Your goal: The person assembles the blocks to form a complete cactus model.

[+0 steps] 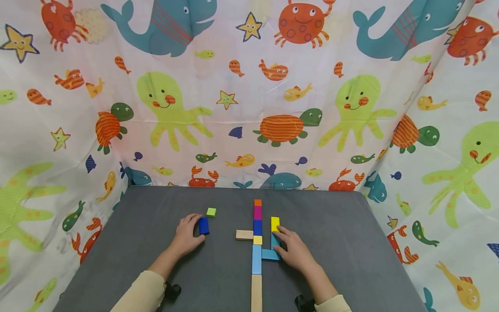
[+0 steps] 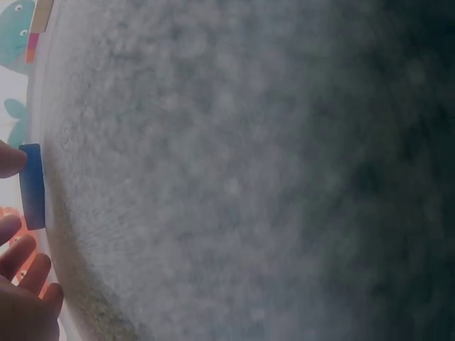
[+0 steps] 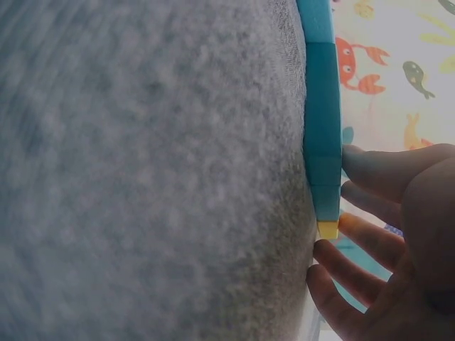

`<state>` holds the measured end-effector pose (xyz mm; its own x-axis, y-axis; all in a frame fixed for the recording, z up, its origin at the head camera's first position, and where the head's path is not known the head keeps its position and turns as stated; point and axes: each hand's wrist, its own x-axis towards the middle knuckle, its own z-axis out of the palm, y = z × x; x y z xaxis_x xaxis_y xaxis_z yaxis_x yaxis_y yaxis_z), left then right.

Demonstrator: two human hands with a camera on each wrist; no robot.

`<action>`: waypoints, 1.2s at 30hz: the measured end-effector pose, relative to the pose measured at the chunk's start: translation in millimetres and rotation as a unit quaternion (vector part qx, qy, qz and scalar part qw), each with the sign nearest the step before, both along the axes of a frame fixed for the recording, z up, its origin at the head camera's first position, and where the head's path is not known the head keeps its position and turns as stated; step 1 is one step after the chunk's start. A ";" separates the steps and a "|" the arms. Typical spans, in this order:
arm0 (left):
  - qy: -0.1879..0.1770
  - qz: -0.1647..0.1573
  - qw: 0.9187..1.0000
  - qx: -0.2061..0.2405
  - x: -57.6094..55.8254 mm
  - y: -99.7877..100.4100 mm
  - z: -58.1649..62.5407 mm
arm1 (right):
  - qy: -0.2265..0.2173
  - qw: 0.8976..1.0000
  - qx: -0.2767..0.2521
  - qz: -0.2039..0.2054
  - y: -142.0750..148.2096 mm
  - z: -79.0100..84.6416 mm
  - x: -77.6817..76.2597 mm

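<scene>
My left hand pinches a dark blue block between thumb and fingers, low over the grey table. In the left wrist view that block stands at the far left edge, the thumb by its upper end. Just beyond it lies a small green cube. My right hand touches the right-hand branch of a block layout with its fingers spread. Its fingertips are at a yellow block and its thumb is near where a teal block meets a blue block lying crosswise.
A long row of blocks runs down the middle: orange, magenta, blue, small yellow, light blue and plain wood. A wooden block juts left. Behind the grey table hangs a sea-animal curtain.
</scene>
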<state>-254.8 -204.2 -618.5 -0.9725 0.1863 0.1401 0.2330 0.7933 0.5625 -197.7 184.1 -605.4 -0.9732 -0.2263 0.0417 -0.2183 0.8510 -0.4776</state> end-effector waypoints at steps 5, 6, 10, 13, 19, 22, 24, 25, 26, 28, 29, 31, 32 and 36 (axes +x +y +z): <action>-0.027 -0.012 1.000 0.003 -3.8 1.0 3.4 | -0.001 1.000 0.001 -0.004 0.6 0.2 -0.6; -0.030 -0.016 0.999 0.006 -4.9 1.8 3.9 | -0.001 1.000 0.002 -0.005 0.8 0.2 -0.7; -0.031 -0.025 0.999 0.017 -9.6 4.7 4.6 | -0.002 1.000 0.003 -0.008 1.4 0.2 -1.6; -0.036 -0.022 0.999 0.017 -12.3 5.4 5.6 | 0.000 1.000 0.003 -0.007 1.4 0.3 -2.0; -0.070 -0.025 0.997 0.003 -18.5 3.4 12.0 | 0.009 1.000 0.000 -0.001 0.9 0.6 -2.1; -0.090 -0.028 0.996 -0.007 -21.2 2.9 16.4 | 0.008 1.000 -0.003 0.001 0.8 0.3 -2.0; -0.100 -0.029 0.994 -0.011 -22.1 3.6 19.4 | 0.006 1.000 -0.004 0.001 0.8 0.1 -1.4; -0.105 -0.028 0.994 -0.012 -22.5 4.0 20.6 | 0.007 1.000 -0.004 0.001 0.8 -0.2 -1.1; -0.108 -0.028 0.994 -0.012 -22.9 4.7 21.8 | 0.003 1.000 -0.004 0.001 0.7 0.0 -0.9; -0.118 -0.021 0.993 -0.005 -23.2 6.8 24.1 | 0.001 1.000 -0.002 -0.001 0.4 -0.3 -0.5; -0.119 -0.021 0.993 -0.005 -23.4 8.0 25.1 | 0.001 1.000 -0.002 -0.003 0.4 -0.7 -0.3; -0.124 -0.017 0.992 0.003 -23.9 11.3 27.5 | 0.001 1.000 -0.002 -0.005 0.1 -1.1 0.0; -0.126 -0.016 0.992 0.008 -24.2 13.4 28.8 | 0.002 1.000 -0.002 -0.006 0.1 -1.2 -0.1; -0.123 -0.014 0.992 0.035 -24.7 22.3 34.0 | 0.006 1.000 -0.003 -0.007 0.8 -2.8 0.5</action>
<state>-279.5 -181.9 -584.5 -0.9734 0.2121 -0.0863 0.1041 0.7454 0.6584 -197.2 184.9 -608.2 -0.9757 -0.2123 0.0536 -0.2116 0.8514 -0.4799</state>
